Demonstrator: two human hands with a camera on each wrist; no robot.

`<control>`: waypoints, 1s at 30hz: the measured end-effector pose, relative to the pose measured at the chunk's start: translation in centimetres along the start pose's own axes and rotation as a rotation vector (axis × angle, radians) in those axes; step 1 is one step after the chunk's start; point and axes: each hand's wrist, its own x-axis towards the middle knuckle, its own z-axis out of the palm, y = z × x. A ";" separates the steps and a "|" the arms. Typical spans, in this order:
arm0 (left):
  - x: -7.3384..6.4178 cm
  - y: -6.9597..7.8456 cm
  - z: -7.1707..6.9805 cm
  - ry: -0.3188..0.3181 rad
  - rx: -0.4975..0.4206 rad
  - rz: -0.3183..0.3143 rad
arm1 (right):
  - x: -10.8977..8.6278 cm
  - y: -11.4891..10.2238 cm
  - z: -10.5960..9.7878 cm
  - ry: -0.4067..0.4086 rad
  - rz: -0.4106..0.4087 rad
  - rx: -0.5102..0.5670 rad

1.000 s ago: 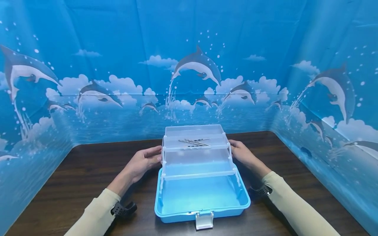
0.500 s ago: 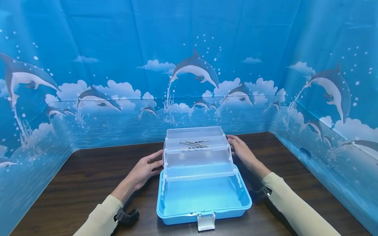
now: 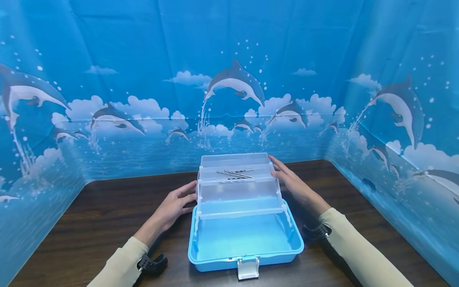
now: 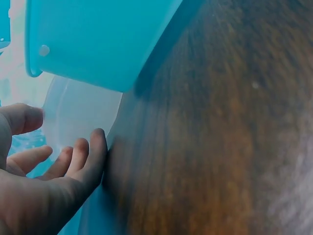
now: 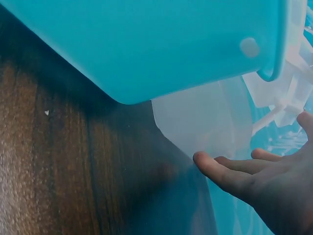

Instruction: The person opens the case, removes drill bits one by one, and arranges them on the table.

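Toolbox [image 3: 244, 235] sits with its long axis running between left hand [image 3: 174, 205] and right hand [image 3: 295, 184], both loose and gripping nothing, fingers beside its folded-back translucent lid [image 5: 200, 117], contact unclear.

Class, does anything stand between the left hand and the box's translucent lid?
Nothing visible does: the left hand is close by the translucent lid, with the blue box off to one side.

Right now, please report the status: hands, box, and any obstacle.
Left hand at rear left of box, right hand at rear right, no grip seen. Box open, trays unfolded. Possible hindrance: loose metal rods in upper tray.
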 end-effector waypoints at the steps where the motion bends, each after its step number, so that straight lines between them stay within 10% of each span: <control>1: 0.0 0.0 0.0 0.006 0.006 0.012 | 0.0 0.1 0.0 0.000 0.004 -0.001; 16: -0.9 3.9 1.3 0.422 0.303 0.574 | 0.0 0.4 0.0 -0.010 0.004 0.001; 20: -1.0 5.9 2.3 0.318 0.465 0.677 | 0.1 0.4 0.1 -0.016 0.003 -0.007; 30: 2.9 11.6 5.2 -0.177 1.086 0.745 | 0.0 0.6 -0.1 -0.010 -0.033 -0.007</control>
